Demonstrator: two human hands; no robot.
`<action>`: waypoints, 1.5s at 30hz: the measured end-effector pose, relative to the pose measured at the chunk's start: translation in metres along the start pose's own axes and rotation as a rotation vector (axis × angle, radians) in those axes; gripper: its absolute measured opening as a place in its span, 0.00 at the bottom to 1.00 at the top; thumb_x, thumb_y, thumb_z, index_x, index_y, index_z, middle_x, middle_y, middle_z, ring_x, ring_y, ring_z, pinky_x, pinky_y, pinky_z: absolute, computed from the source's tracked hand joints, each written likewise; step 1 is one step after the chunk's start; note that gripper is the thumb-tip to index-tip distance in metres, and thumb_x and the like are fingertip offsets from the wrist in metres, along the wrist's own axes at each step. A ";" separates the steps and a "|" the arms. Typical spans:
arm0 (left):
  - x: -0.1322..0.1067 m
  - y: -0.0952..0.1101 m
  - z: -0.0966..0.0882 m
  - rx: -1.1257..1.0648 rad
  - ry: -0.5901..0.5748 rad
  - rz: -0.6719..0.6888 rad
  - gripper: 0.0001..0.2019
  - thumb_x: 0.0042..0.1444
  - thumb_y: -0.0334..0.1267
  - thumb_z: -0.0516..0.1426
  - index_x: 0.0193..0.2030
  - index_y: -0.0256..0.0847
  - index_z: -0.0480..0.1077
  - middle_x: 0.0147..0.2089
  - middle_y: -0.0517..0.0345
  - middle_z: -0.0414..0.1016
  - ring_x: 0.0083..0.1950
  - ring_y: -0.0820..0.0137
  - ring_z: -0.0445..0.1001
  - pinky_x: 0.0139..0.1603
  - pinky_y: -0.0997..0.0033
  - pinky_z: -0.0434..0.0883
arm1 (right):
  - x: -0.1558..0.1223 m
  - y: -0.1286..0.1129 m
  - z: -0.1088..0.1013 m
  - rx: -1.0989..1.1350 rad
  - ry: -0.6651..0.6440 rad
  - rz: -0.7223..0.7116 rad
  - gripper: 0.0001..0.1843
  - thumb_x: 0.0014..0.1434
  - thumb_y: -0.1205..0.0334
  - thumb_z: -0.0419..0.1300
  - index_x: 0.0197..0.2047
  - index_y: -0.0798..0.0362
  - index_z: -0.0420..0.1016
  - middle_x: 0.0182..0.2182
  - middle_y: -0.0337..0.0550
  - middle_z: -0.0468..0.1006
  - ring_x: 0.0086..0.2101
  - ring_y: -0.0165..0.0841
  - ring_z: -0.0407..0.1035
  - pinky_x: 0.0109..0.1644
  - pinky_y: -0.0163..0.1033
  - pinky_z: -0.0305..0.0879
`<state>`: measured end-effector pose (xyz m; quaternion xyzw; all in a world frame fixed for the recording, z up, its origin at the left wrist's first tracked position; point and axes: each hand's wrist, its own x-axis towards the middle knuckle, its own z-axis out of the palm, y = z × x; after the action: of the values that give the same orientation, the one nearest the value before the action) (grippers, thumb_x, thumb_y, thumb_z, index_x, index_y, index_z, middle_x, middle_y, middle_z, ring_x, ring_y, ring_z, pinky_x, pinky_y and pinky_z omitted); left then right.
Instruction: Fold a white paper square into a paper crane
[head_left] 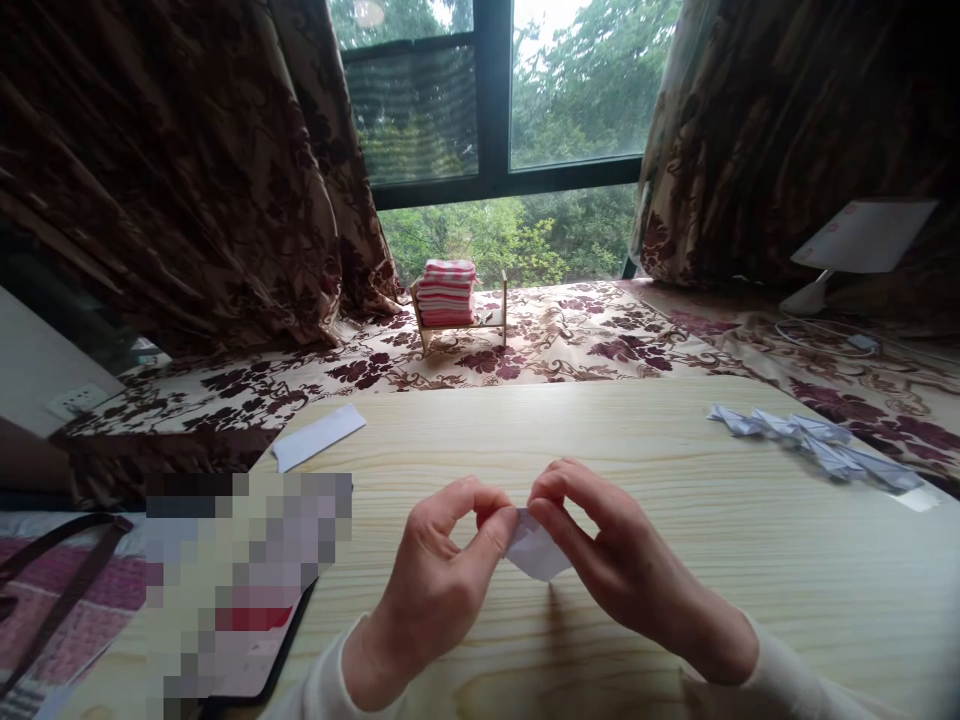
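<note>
Both hands meet over the light wooden table (660,470), pinching a small folded piece of white paper (537,552). My left hand (439,580) grips its left edge between thumb and forefinger. My right hand (600,560) pinches its upper right edge with the fingertips pressed together. The paper hangs just above the tabletop, with a pointed corner facing down.
A row of several folded white paper pieces (814,445) lies at the table's right edge. A white paper strip (319,436) rests at the back left. A blurred flat item (240,590) lies at the front left. On the window ledge stands a small wooden rack with striped cloths (450,295).
</note>
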<state>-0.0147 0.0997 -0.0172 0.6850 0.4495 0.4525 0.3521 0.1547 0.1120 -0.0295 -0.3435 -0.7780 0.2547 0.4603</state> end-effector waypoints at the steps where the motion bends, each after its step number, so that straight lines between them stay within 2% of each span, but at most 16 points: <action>1: 0.000 0.000 0.000 -0.041 -0.007 -0.045 0.09 0.58 0.34 0.55 0.27 0.38 0.69 0.27 0.60 0.68 0.31 0.72 0.66 0.34 0.73 0.64 | 0.000 0.000 0.000 0.017 -0.006 0.030 0.10 0.65 0.67 0.51 0.31 0.52 0.64 0.26 0.37 0.65 0.29 0.29 0.61 0.34 0.34 0.59; 5: 0.000 0.000 0.000 -0.075 0.004 -0.112 0.09 0.57 0.36 0.56 0.26 0.37 0.71 0.27 0.60 0.69 0.32 0.71 0.66 0.35 0.74 0.63 | 0.000 -0.001 -0.001 0.048 -0.043 0.099 0.12 0.66 0.64 0.50 0.30 0.52 0.66 0.25 0.37 0.66 0.28 0.28 0.62 0.33 0.34 0.59; 14: 0.005 -0.001 -0.003 -0.064 -0.007 -0.159 0.10 0.55 0.38 0.56 0.26 0.37 0.71 0.26 0.59 0.69 0.31 0.71 0.66 0.34 0.73 0.63 | 0.004 0.005 -0.007 -0.004 -0.063 0.043 0.11 0.64 0.65 0.53 0.28 0.53 0.67 0.25 0.39 0.69 0.28 0.29 0.63 0.32 0.35 0.59; 19: 0.009 0.000 -0.009 0.055 -0.202 -0.165 0.09 0.52 0.33 0.55 0.22 0.38 0.65 0.24 0.61 0.67 0.29 0.72 0.65 0.33 0.74 0.62 | 0.004 0.010 -0.008 -0.082 -0.102 -0.041 0.11 0.64 0.66 0.53 0.28 0.53 0.66 0.24 0.39 0.69 0.28 0.31 0.63 0.32 0.36 0.59; 21: 0.010 -0.001 -0.009 0.072 -0.221 -0.156 0.09 0.52 0.33 0.55 0.21 0.39 0.64 0.23 0.63 0.64 0.28 0.73 0.63 0.31 0.74 0.61 | 0.005 0.011 -0.011 -0.093 -0.065 -0.057 0.12 0.65 0.65 0.52 0.28 0.52 0.66 0.25 0.39 0.69 0.28 0.31 0.63 0.33 0.36 0.59; 23: 0.010 -0.005 -0.007 -0.009 -0.092 -0.192 0.09 0.52 0.36 0.56 0.22 0.39 0.65 0.23 0.63 0.63 0.28 0.74 0.62 0.30 0.74 0.60 | 0.006 0.012 -0.017 -0.091 0.119 -0.002 0.11 0.65 0.62 0.51 0.31 0.52 0.67 0.27 0.39 0.70 0.30 0.31 0.64 0.34 0.36 0.60; 25: 0.011 -0.009 -0.005 -0.189 0.127 -0.271 0.09 0.52 0.39 0.57 0.24 0.39 0.65 0.22 0.65 0.62 0.27 0.75 0.60 0.30 0.75 0.59 | 0.008 0.011 -0.022 -0.082 0.348 0.108 0.11 0.65 0.57 0.52 0.33 0.51 0.68 0.29 0.39 0.71 0.31 0.31 0.65 0.35 0.35 0.60; 26: 0.012 -0.010 -0.003 -0.301 0.215 -0.322 0.09 0.51 0.40 0.59 0.25 0.39 0.66 0.21 0.65 0.62 0.26 0.75 0.60 0.30 0.75 0.60 | 0.008 0.010 -0.022 -0.074 0.404 0.162 0.13 0.65 0.55 0.51 0.32 0.51 0.68 0.28 0.38 0.70 0.31 0.31 0.64 0.34 0.35 0.60; 27: 0.012 -0.012 -0.002 -0.419 0.273 -0.366 0.09 0.49 0.41 0.60 0.25 0.39 0.66 0.20 0.66 0.62 0.26 0.75 0.60 0.31 0.75 0.60 | 0.008 0.009 -0.022 -0.063 0.396 0.208 0.15 0.65 0.52 0.51 0.30 0.51 0.68 0.26 0.37 0.69 0.29 0.31 0.64 0.33 0.35 0.59; 29: 0.013 -0.011 0.001 -0.617 0.305 -0.429 0.10 0.46 0.41 0.62 0.26 0.39 0.66 0.20 0.66 0.63 0.26 0.76 0.61 0.32 0.76 0.61 | 0.007 0.005 -0.015 -0.021 0.216 0.280 0.21 0.64 0.49 0.50 0.26 0.52 0.68 0.21 0.36 0.66 0.26 0.30 0.62 0.30 0.34 0.58; 31: 0.012 -0.009 0.004 -0.743 0.269 -0.457 0.11 0.44 0.41 0.64 0.26 0.38 0.67 0.20 0.66 0.64 0.26 0.76 0.62 0.34 0.75 0.62 | 0.005 0.003 -0.003 0.035 0.028 0.338 0.21 0.63 0.48 0.50 0.26 0.53 0.70 0.22 0.37 0.67 0.26 0.30 0.62 0.30 0.35 0.58; 32: 0.011 -0.007 0.005 -0.776 0.242 -0.462 0.12 0.44 0.41 0.65 0.26 0.38 0.67 0.21 0.66 0.64 0.27 0.76 0.62 0.35 0.75 0.62 | 0.004 0.002 0.003 0.072 -0.019 0.363 0.20 0.62 0.48 0.52 0.27 0.54 0.71 0.22 0.38 0.68 0.26 0.30 0.62 0.30 0.35 0.59; 35: 0.008 -0.004 0.007 -0.766 0.160 -0.455 0.12 0.46 0.42 0.64 0.25 0.38 0.67 0.21 0.65 0.65 0.28 0.75 0.62 0.37 0.74 0.63 | 0.003 0.005 0.013 0.189 0.042 0.401 0.19 0.59 0.48 0.56 0.26 0.54 0.70 0.22 0.38 0.68 0.27 0.31 0.63 0.31 0.36 0.61; 40: 0.004 -0.005 0.008 -0.462 0.021 -0.331 0.12 0.52 0.42 0.61 0.24 0.37 0.68 0.22 0.64 0.64 0.28 0.75 0.60 0.33 0.74 0.59 | 0.003 0.010 0.008 0.259 0.117 0.355 0.18 0.60 0.50 0.57 0.25 0.53 0.68 0.22 0.38 0.67 0.29 0.32 0.64 0.34 0.37 0.63; 43: 0.003 -0.007 0.009 -0.367 -0.005 -0.267 0.11 0.55 0.42 0.59 0.26 0.37 0.67 0.24 0.65 0.62 0.28 0.75 0.58 0.31 0.75 0.58 | 0.003 0.009 0.007 0.278 0.108 0.344 0.17 0.61 0.50 0.56 0.26 0.53 0.69 0.23 0.38 0.68 0.28 0.32 0.64 0.33 0.36 0.64; 45: 0.002 -0.008 0.011 -0.330 0.006 -0.237 0.12 0.57 0.42 0.57 0.27 0.37 0.67 0.25 0.65 0.61 0.29 0.75 0.58 0.32 0.75 0.58 | 0.003 0.008 0.008 0.303 0.085 0.330 0.15 0.61 0.51 0.57 0.28 0.53 0.71 0.24 0.39 0.70 0.31 0.33 0.67 0.37 0.37 0.65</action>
<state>-0.0065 0.1030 -0.0272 0.5590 0.4479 0.4775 0.5088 0.1485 0.1190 -0.0369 -0.4037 -0.6439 0.4258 0.4910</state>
